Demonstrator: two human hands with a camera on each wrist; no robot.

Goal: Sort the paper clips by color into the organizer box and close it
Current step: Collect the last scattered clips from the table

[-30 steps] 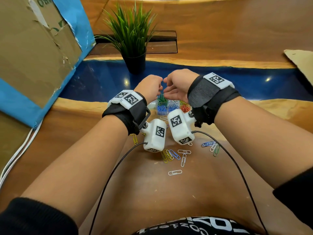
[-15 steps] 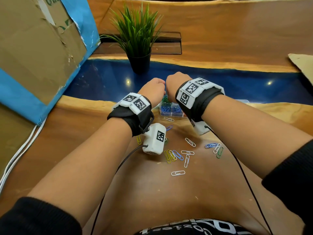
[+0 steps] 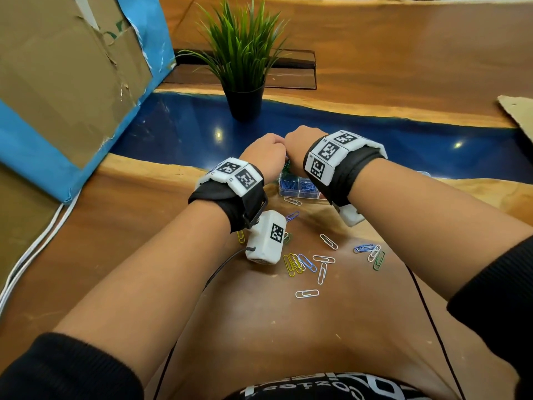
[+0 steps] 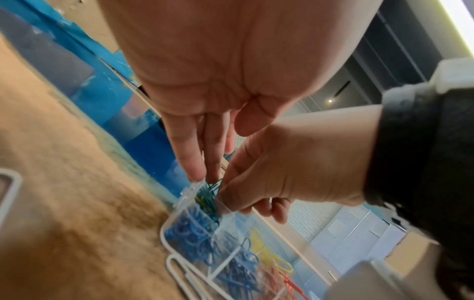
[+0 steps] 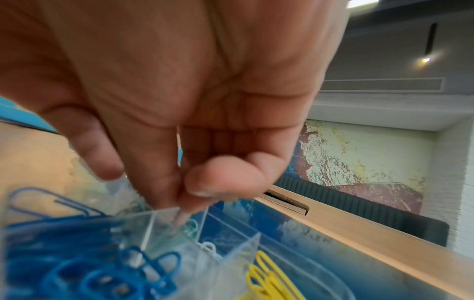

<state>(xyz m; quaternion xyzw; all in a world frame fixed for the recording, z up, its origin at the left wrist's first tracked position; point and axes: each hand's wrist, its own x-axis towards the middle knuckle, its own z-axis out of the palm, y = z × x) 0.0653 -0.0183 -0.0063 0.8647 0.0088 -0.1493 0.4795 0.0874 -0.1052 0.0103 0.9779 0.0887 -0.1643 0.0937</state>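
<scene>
The clear organizer box (image 3: 281, 192) sits under both hands, with blue clips in its near cells and green, white, yellow and red in others (image 4: 164, 233) (image 5: 153, 223). My left hand (image 3: 264, 151) (image 4: 202, 174) reaches down with straight fingers that touch the green clips (image 4: 206, 200) in the far-left cell. My right hand (image 3: 300, 142) (image 5: 189, 201) has thumb pressed to forefinger at the same cell and seems to pinch a green clip; the clip is mostly hidden. Several loose clips lie nearer me: white (image 3: 307, 293), yellow (image 3: 290, 264), blue (image 3: 364, 248), green (image 3: 378, 261).
A potted plant (image 3: 245, 102) stands on the blue strip of the table behind the box. A large cardboard and blue box (image 3: 57, 82) fills the left, with white cables (image 3: 28, 255) beside it. A cardboard sheet (image 3: 519, 111) lies at the far right.
My right wrist has rolled palm down, so its camera now hangs under it. Both hands have dropped closer onto the box's far-left cell. The loose clips have not moved.
</scene>
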